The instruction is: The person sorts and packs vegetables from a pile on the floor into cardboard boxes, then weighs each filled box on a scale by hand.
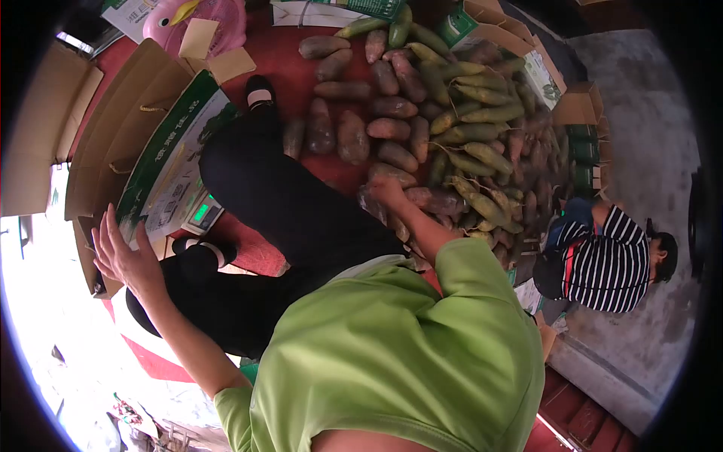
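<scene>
My left hand [128, 260] is raised with its fingers spread and holds nothing. It is beside an upright open cardboard box [162, 162] with a green and white printed side. A scale [202, 213] with a lit green display sits close to that box. On the right, my right hand [388, 193] reaches down into the pile, its fingers curled on a film-wrapped reddish root vegetable [370, 203], partly hidden by the hand. Similar reddish roots [352, 138] lie around it on the red floor covering. Long green radishes [486, 157] are heaped to the right.
A pink plastic item [197, 29] stands at the top left. Open cartons [504, 30] border the pile at the upper right. Another person in a striped shirt [608, 260] crouches on the right by the grey floor [640, 98]. My bent black-trousered legs [294, 207] lie between my hands.
</scene>
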`<state>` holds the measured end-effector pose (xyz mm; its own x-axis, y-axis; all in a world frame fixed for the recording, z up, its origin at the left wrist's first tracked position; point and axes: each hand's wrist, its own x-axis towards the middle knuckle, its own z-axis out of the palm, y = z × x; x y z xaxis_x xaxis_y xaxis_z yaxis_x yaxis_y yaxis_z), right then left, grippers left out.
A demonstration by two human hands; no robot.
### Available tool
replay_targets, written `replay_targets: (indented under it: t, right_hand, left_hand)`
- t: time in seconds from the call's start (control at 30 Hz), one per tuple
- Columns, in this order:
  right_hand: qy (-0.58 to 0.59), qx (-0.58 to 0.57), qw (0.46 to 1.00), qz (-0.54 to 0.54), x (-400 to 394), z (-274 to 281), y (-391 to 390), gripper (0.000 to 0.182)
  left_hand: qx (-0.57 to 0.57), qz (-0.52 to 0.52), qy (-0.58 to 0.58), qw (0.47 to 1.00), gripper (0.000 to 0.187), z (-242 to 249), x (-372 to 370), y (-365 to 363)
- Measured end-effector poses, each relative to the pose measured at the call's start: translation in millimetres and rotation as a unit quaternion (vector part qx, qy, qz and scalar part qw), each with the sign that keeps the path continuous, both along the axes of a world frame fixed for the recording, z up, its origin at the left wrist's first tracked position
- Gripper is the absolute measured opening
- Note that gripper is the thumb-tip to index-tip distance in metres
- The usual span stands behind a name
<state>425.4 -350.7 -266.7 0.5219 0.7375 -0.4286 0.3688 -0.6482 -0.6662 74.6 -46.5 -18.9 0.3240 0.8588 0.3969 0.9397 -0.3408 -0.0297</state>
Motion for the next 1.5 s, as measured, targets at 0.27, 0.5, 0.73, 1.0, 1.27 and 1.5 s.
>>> replay_targets:
  t: [0.27,0.5,0.73,1.0,1.27,1.5]
  right_hand:
    - [-0.051,-0.049,0.997,-0.012,26.4,-18.3,-15.1,0.021]
    - [0.163,0.005,0.958,-0.237,50.6,-33.9,-40.7,0.005]
    - [0.228,-0.023,0.916,-0.331,60.0,-29.8,-49.7,0.008]
    - [-0.192,-0.064,0.979,0.007,78.6,-56.3,-78.4,0.016]
    - [0.159,0.019,0.847,-0.508,135.6,-16.8,-66.2,0.023]
    - [0.176,0.132,0.755,-0.618,186.2,-5.7,-72.2,0.036]
  left_hand:
    - [0.035,-0.026,-0.058,0.997,0.043,-10.2,-10.9,9.6]
    - [0.056,-0.057,-0.067,0.995,0.042,-7.2,-9.4,12.4]
    - [0.036,-0.001,-0.091,0.995,0.041,-4.5,-2.0,6.1]
    - [0.09,-0.056,-0.068,0.992,0.035,-9.9,-9.5,13.4]
    - [0.083,-0.05,-0.045,0.994,0.034,-7.6,-14.0,12.1]
    - [0.073,-0.031,-0.022,0.997,0.035,-9.6,-15.0,12.8]
